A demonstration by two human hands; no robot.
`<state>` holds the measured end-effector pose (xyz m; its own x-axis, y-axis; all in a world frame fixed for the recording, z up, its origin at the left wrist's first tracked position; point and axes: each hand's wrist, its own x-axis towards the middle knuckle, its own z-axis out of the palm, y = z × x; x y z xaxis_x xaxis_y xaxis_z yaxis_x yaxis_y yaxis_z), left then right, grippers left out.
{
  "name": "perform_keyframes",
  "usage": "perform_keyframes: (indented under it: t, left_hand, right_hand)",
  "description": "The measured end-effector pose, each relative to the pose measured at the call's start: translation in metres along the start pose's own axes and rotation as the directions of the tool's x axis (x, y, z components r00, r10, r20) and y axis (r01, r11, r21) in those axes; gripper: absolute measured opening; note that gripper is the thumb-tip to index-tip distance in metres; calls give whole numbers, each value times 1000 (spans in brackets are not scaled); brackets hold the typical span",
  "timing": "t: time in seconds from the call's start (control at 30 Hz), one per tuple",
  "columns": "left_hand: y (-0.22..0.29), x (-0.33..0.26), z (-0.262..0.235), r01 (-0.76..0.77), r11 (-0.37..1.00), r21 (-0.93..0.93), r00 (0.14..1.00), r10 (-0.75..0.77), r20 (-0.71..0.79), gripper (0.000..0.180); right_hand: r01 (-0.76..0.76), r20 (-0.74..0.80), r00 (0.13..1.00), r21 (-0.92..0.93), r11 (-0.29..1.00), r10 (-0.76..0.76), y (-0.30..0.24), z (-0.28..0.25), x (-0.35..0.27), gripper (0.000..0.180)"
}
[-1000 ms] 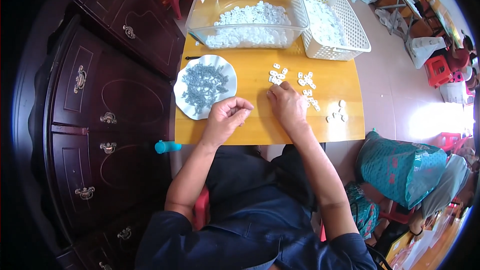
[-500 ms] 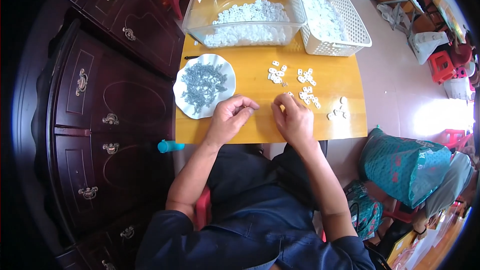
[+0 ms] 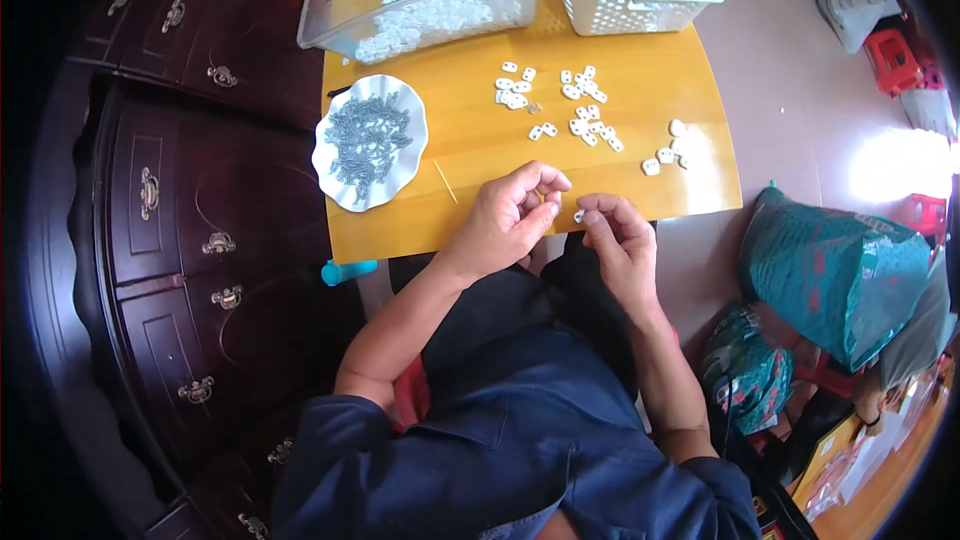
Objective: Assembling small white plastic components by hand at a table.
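Note:
My right hand [image 3: 625, 248] is closed in a pinch on a small white plastic piece [image 3: 579, 216] with dark holes, at the table's front edge. Just left of it, my left hand [image 3: 510, 218] curls with thumb and fingertips together; whatever they hold is too small to make out. Beyond the hands lie loose clusters of similar white pieces [image 3: 590, 127]. Farther right sits another little group of white pieces [image 3: 666, 155]. A wavy-rimmed white plate [image 3: 409, 169] at the left bears a heap of small grey metal parts [image 3: 368, 135], seemingly screws.
A clear plastic bin [image 3: 322, 28] full of white pieces stands at the back, beside a white perforated basket [image 3: 650, 18]. A thin yellow stick [image 3: 445, 182] lies right of the plate. Dark wooden cabinets [image 3: 190, 200] line the left; a large teal bag [image 3: 830, 270] stands at the right.
My view has shifted. Both hands are closer to the table's front edge, and a white piece now shows in my right fingertips. The yellow stick is now visible on the table.

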<state>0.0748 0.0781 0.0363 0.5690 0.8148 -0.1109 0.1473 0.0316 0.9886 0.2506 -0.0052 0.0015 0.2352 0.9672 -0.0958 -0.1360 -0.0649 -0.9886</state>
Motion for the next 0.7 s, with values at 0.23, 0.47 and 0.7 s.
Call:
perform_keyframes:
  t: [0.23,0.47,0.7]
  left_hand:
    - [-6,10,18,-110,991,71,993,113,-31,17]
    - [-4,11,19,-74,995,65,997,75,-7,18]
    - [-2,11,17,-68,990,121,998,68,-2,21]
  right_hand:
    - [-13,-36,999,59,998,15,7,-6,1,15]
    - [-67,-5,998,99,993,68,4,-4,0,13]
    - [-60,-6,998,81,995,61,6,-3,0,12]
